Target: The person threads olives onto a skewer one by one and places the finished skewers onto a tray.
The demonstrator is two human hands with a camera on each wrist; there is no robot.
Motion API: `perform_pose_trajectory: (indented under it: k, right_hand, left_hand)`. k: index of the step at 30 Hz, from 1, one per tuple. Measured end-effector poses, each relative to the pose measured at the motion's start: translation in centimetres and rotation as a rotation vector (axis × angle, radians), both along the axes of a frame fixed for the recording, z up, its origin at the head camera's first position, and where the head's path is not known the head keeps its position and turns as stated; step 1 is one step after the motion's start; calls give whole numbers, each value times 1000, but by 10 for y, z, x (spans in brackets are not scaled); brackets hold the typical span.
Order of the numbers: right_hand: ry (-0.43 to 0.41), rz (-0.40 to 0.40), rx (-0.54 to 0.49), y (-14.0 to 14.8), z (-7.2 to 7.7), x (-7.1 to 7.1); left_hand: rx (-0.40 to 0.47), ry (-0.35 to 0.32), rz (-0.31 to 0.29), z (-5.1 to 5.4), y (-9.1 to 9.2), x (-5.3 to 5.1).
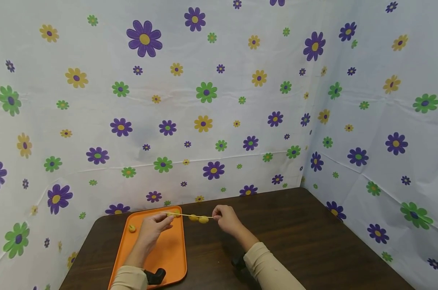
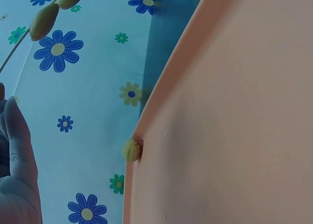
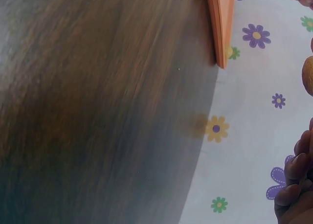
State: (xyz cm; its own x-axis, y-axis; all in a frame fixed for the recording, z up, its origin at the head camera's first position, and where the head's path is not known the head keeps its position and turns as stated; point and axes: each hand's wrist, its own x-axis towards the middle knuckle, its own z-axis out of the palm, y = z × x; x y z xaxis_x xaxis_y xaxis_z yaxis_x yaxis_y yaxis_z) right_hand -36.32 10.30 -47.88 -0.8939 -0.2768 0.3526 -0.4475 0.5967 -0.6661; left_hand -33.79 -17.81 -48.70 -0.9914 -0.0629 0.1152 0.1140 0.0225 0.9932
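In the head view a thin stick (image 1: pixel 186 215) is held nearly level above the tray's right edge, with yellow-green oval pieces (image 1: pixel 203 219) threaded along it. The left hand (image 1: pixel 150 231) pinches one of the pieces at the stick's left part between thumb and fingers. At the other end, the right hand (image 1: pixel 228 220) grips the stick with curled fingers. Two of the oval pieces (image 2: pixel 45 21) show at the top left of the left wrist view, above the left hand (image 2: pixel 18 165). Only part of the right hand (image 3: pixel 296 190) appears in the right wrist view, beside one piece (image 3: pixel 308 76).
An orange tray (image 1: pixel 168 257) lies on the dark wooden table (image 1: pixel 277 237), under the left forearm. One yellow-green piece (image 1: pixel 132 228) rests at its left side, also visible in the left wrist view (image 2: pixel 132 150). Flower-patterned sheets (image 1: pixel 204 108) stand behind and to the right.
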Motion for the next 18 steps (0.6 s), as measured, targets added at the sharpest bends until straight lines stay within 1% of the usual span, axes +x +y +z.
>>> perform_pose_trajectory:
  k: [6,10,12,18]
  right_hand:
    - [61,31,-10,-2,-2,0]
    - [30,19,-5,-5,-1,1]
    - [1,8,-3,-6,0,1]
    - [-21,0,-7,-9,2,1]
  left_hand:
    - [-12,-4,3,-3,3,-1]
    - [-6,-2,5,-5,6,-2]
    - [-4,-1,5,-5,7,-2]
    - [-14,-4,12,-5,12,-2]
